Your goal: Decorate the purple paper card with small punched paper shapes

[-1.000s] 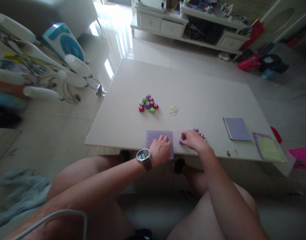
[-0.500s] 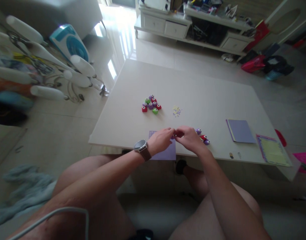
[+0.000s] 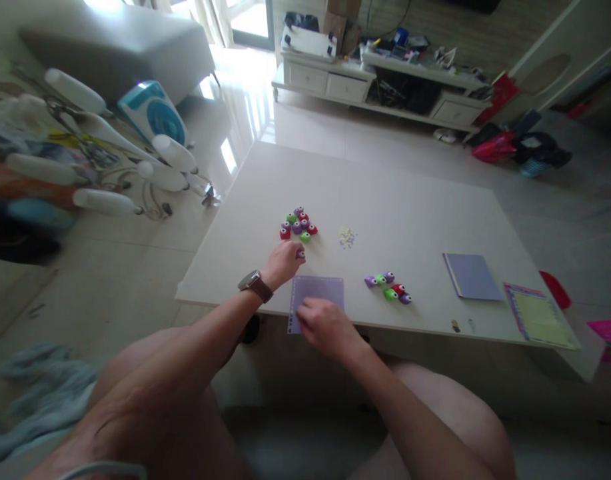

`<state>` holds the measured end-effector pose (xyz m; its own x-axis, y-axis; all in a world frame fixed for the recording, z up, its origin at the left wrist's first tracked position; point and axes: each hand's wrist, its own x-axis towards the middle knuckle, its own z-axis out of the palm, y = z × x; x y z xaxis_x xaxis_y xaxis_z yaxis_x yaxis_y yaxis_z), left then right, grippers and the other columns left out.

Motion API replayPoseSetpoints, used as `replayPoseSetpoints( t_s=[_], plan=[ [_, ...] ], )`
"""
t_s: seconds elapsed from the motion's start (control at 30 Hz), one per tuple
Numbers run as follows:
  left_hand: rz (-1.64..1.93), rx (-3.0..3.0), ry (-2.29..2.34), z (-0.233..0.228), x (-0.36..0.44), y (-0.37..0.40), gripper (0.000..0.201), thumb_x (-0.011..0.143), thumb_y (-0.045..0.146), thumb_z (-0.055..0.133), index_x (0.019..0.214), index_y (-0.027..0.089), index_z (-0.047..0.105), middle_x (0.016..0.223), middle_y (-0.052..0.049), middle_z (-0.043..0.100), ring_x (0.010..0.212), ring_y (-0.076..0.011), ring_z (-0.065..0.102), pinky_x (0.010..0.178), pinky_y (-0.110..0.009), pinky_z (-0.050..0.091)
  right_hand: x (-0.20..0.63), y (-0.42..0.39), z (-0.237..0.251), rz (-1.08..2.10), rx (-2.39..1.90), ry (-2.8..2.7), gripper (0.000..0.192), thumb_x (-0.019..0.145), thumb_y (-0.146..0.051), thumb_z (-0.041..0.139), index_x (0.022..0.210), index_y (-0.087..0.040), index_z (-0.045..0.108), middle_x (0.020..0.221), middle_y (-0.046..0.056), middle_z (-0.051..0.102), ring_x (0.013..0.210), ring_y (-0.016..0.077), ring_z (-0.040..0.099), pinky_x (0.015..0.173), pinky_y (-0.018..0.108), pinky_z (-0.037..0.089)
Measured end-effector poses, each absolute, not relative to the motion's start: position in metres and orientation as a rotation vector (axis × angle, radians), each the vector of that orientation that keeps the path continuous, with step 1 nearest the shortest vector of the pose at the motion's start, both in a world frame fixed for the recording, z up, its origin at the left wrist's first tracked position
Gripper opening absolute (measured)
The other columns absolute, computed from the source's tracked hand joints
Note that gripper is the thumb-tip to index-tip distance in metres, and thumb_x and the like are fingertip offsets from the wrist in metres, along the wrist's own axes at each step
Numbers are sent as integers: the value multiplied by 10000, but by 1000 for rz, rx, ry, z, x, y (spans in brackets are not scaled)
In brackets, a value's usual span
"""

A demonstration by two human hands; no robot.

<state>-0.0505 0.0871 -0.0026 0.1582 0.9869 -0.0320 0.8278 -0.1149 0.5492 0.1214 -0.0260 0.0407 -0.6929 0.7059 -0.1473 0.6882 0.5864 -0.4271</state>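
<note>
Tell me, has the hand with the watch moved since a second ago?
Yes. The left hand has left the purple sheet and gone up the table toward the far cluster of punches, pinching a small purple punch.

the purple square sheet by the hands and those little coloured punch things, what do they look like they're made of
The purple sheet looks like thin matte paper or card: it lies flat, overhangs the table edge without sagging much, and has tiny holes along its border. The small punches, red, green and purple, look like moulded plastic with solid bright colour and pale round tops; too small to be sure. The table seems smooth pale laminate or painted board.
</note>
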Motion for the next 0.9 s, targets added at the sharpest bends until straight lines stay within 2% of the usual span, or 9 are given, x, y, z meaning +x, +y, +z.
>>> replayPoseSetpoints(
  t_s=[0.1,0.17,0.33,0.47,0.57,0.7,0.8,0.9],
  plan=[
    [502,1901,1811,-17,-58,97,153,870,185,699,1014,180,750,968,-83,729,942,-234,640,879,-340,497,99,-55,32,803,-820,-3030,115,914,-145,574,934,-160,687,930,80,712,835,217,664,731,336,489],
    [552,1867,1849,-23,-59,101,169,868,169,681,1019,174,757,1022,-93,711,944,-227,641,883,-335,505,87,-71,25,831,-732,-3074,95,900,-153,603,924,-153,695,908,76,726,831,224,682,724,345,502],
    [659,1786,1927,-30,-57,106,194,870,168,661,1040,154,755,1200,-128,615,981,-222,636,954,-338,518,67,-91,17,838,-670,-3060,47,874,-160,656,878,-155,702,856,74,738,837,245,704,727,379,534],
    [708,1706,1944,-32,-54,107,274,875,140,626,1143,160,681,1177,-123,618,1005,-225,631,984,-349,517,56,-94,24,874,-673,-3080,11,855,-172,699,853,-162,705,857,75,747,850,255,714,745,395,553],
    [795,1592,1933,-30,-48,108,365,861,97,605,1218,166,580,1147,-105,632,975,-201,624,943,-346,533,52,-94,32,926,-676,-3103,33,862,-177,704,829,-171,707,853,73,751,833,257,720,743,406,564],
    [884,1505,1901,-17,-28,100,379,828,72,597,1188,155,517,1169,-118,600,910,-169,600,876,-335,545,50,-97,35,959,-755,-3104,66,889,-172,671,865,-164,731,877,85,761,865,268,734,748,403,580],
    [871,1665,1702,5,-2,77,283,823,80,572,1088,176,551,1090,-86,607,909,-173,585,842,-330,534,45,-101,32,958,-840,-3150,83,881,-158,672,862,-134,749,868,120,761,841,303,743,737,444,595],
    [727,1860,1222,32,32,38,182,846,117,551,1001,191,612,975,-40,645,858,-160,595,805,-310,513,41,-102,29,932,-774,-3075,45,857,-148,712,842,-116,740,798,118,736,783,293,728,706,443,601]
  ],
)
